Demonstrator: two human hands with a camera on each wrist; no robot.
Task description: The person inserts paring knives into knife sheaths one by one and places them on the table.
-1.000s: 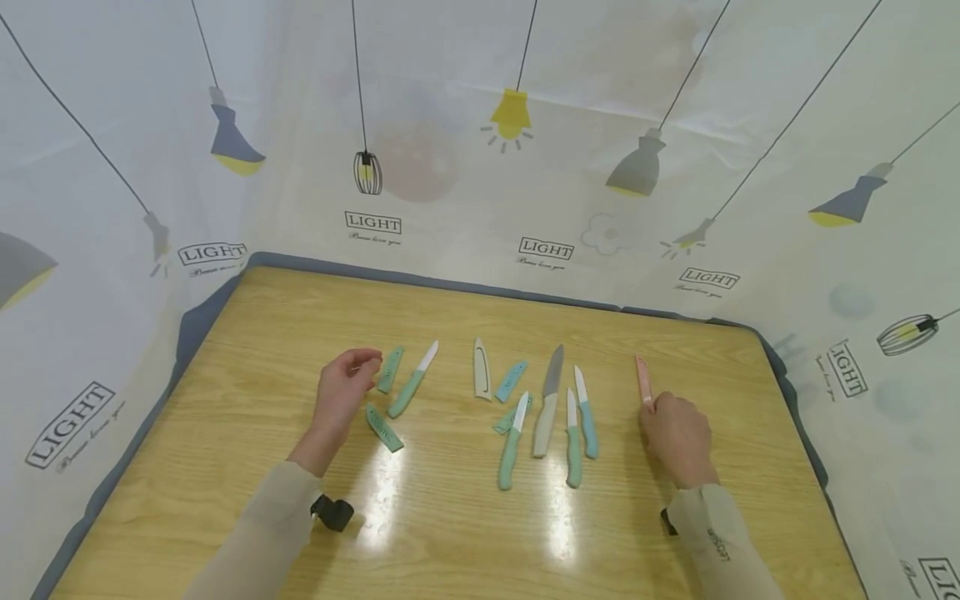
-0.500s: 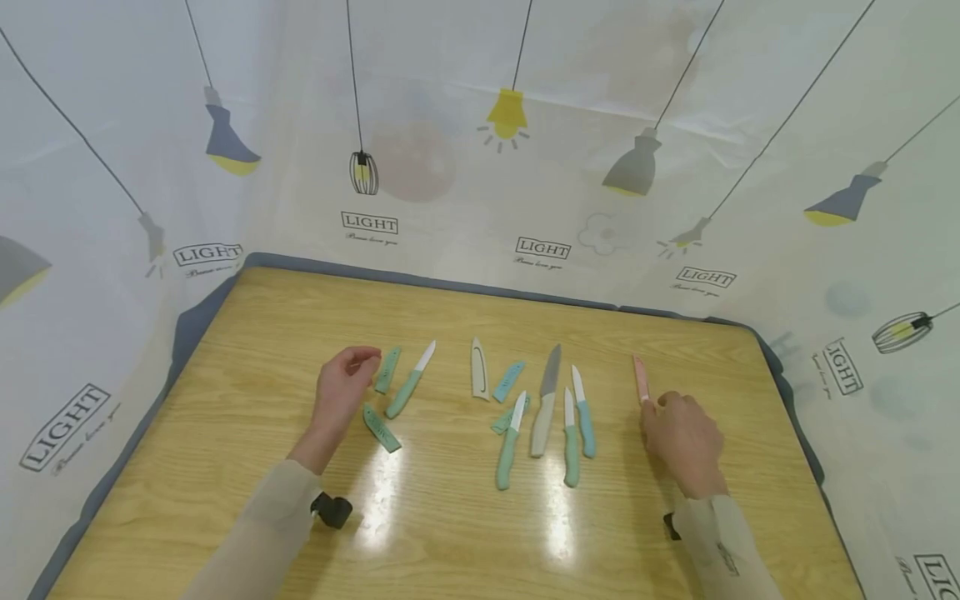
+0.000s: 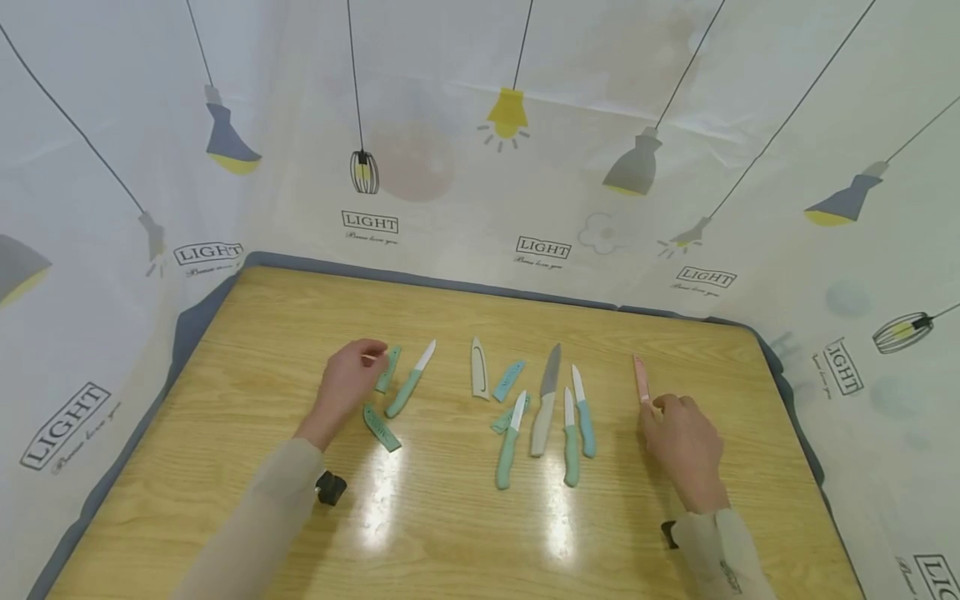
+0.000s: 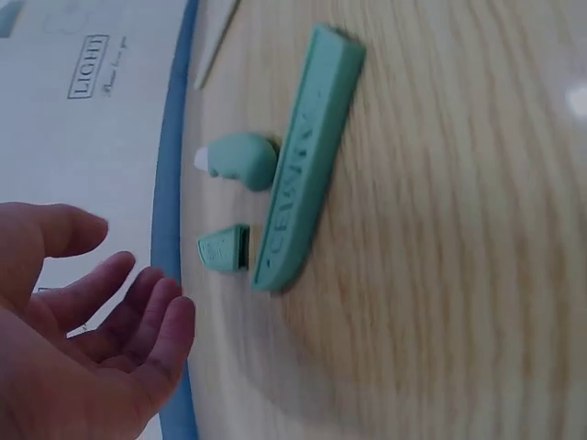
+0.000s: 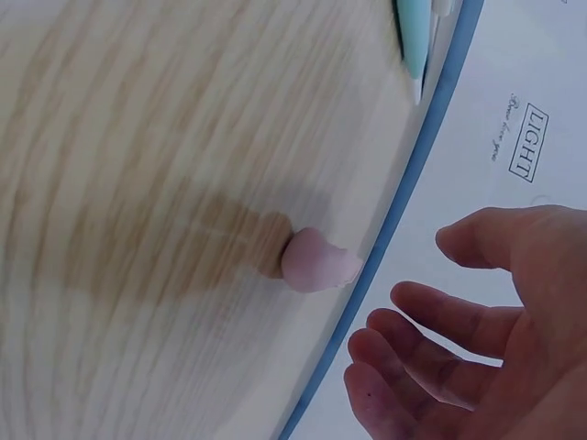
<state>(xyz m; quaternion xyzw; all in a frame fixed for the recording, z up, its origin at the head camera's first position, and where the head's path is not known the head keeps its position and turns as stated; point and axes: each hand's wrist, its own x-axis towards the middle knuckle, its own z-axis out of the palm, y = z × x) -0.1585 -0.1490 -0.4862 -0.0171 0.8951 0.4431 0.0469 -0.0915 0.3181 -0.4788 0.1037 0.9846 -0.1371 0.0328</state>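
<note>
My left hand (image 3: 348,387) hovers beside a green knife sheath (image 3: 387,371), its fingers loosely bent with nothing between them. Close by lie a green-handled paring knife (image 3: 406,392) and a second green sheath (image 4: 307,160). On the right, my right hand (image 3: 684,446) is just behind a pink knife (image 3: 641,377). Its rounded pink handle end (image 5: 316,261) shows in the right wrist view, apart from my relaxed fingers; in the head view my hand hides that end.
Mid-table lie a cream sheath (image 3: 480,371), a blue sheath (image 3: 509,381), a green sheath (image 3: 501,423) partly under a knife, a large cream-handled knife (image 3: 544,417), a blue-handled knife (image 3: 586,429) and two green-handled knives, one leftward (image 3: 506,458). A printed curtain (image 3: 450,208) surrounds the table.
My left hand has moved slightly forward and right, over toward the green sheath. My right hand has shifted a little to the right beside the pink knife. The knives and sheaths lie unmoved.
</note>
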